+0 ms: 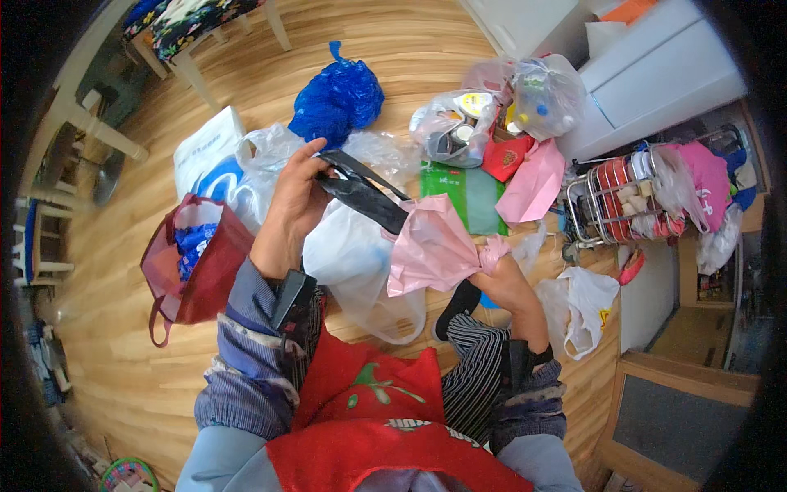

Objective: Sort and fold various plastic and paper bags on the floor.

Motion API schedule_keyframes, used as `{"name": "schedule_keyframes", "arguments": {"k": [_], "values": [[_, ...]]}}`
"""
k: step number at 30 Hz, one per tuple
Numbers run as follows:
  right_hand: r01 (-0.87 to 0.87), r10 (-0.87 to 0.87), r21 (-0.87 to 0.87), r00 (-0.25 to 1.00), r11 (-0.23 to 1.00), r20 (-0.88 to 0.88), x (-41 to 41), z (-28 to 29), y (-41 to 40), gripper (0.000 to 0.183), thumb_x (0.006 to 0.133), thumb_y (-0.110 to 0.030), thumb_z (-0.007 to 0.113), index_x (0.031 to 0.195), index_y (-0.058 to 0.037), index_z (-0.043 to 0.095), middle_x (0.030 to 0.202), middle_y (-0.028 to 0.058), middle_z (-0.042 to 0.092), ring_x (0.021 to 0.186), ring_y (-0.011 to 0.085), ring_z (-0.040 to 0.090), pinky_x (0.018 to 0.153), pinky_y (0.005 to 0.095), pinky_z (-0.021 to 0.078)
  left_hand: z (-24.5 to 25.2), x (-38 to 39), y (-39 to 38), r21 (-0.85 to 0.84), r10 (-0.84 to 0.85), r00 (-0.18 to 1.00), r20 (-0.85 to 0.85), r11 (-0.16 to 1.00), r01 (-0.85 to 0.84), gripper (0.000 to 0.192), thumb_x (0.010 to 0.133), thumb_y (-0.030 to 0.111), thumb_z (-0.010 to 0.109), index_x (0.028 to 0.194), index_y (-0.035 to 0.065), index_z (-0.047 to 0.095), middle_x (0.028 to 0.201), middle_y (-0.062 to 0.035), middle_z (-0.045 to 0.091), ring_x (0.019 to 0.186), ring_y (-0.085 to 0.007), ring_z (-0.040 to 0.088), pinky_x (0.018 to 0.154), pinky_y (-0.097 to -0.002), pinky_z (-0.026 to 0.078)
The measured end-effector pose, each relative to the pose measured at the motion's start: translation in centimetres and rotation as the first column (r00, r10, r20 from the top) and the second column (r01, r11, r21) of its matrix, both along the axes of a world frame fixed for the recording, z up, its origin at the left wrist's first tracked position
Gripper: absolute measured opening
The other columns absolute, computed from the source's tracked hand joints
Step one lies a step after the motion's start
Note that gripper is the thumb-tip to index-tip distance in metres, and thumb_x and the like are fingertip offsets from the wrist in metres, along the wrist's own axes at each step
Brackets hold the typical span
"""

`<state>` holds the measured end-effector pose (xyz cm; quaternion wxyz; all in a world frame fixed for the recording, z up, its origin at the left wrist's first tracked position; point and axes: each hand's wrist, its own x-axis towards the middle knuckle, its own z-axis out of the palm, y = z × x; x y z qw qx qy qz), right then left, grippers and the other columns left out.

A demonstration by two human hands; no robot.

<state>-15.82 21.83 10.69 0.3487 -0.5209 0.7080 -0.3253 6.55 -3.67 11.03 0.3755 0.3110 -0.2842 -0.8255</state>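
Note:
My left hand [302,184] grips one end of a black plastic bag [366,194], stretched out as a folded strip. Its other end runs down into the open mouth of a pink plastic bag [430,249]. Bunched in my right hand [507,280] is the other end of that pink bag. Under both hands lies a white translucent plastic bag [350,252]. A green plastic package [461,194] rests on the floor just beyond the pink bag. Left of my left forearm stands a dark red tote bag [227,252] with blue packaging [195,246] inside.
Beyond my hands are a blue plastic bag [338,92], a clear bag of bottles [455,129] and another bag of bottles [547,98]. A loaded metal cart [621,197] stands to the right. A white plastic bag [587,307] lies near my right forearm. Chairs [197,74] stand at far left.

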Motion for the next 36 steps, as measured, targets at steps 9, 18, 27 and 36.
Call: {"name": "schedule_keyframes", "arguments": {"k": [9, 18, 27, 36], "values": [[0.085, -0.132, -0.327, 0.983, 0.941, -0.125, -0.1, -0.2, -0.8, 0.015, 0.078, -0.014, 0.061, 0.085, -0.0012, 0.061, 0.090, 0.0128, 0.060, 0.080, 0.0268, 0.057, 0.073, 0.0380, 0.0427, 0.0, -0.3, 0.4, -0.137, -0.082, 0.991, -0.107, 0.988, 0.067, 0.048, 0.085, 0.013, 0.052, 0.131, 0.0070, 0.037, 0.110, -0.0110, 0.055, 0.100, -0.0216, 0.055, 0.083, -0.0364, 0.043], [0.656, -0.126, -0.087, 0.270, 0.750, 0.955, 1.1, -0.1, -4.0, 0.023, 0.084, -0.029, 0.062, 0.085, -0.0075, 0.054, 0.068, 0.0013, 0.053, 0.062, 0.0142, 0.052, 0.065, 0.0308, 0.0441, -0.5, -5.8, 6.2, -0.215, -0.427, 0.889, 0.165, 0.864, 0.455, 0.067, 0.084, 0.040, 0.060, 0.135, 0.0096, 0.029, 0.124, -0.0106, 0.050, 0.115, -0.0210, 0.048, 0.092, -0.0363, 0.036], [0.254, -0.120, -0.290, 0.904, 0.923, 0.410, 6.5, -0.5, -7.9, 0.010, 0.080, -0.008, 0.058, 0.087, -0.0017, 0.057, 0.075, 0.0065, 0.056, 0.065, 0.0155, 0.055, 0.056, 0.0284, 0.0441, -0.1, -7.2, 9.3, -0.230, -0.373, 0.927, -0.039, 0.906, 0.355, 0.046, 0.082, 0.021, 0.067, 0.118, -0.0005, 0.049, 0.103, -0.0079, 0.059, 0.097, -0.0207, 0.057, 0.087, -0.0322, 0.045], [0.093, -0.041, -0.251, 0.978, 0.963, 0.206, 7.4, 0.3, -8.1, 0.022, 0.080, -0.012, 0.059, 0.097, 0.0018, 0.056, 0.083, 0.0153, 0.061, 0.076, 0.0289, 0.059, 0.069, 0.0365, 0.0471, 0.0, -7.0, 5.8, 0.086, -0.081, 0.978, -0.192, 0.991, 0.099, 0.032, 0.084, 0.018, 0.060, 0.111, 0.0043, 0.050, 0.092, -0.0081, 0.061, 0.076, -0.0198, 0.061, 0.066, -0.0358, 0.053]]}}
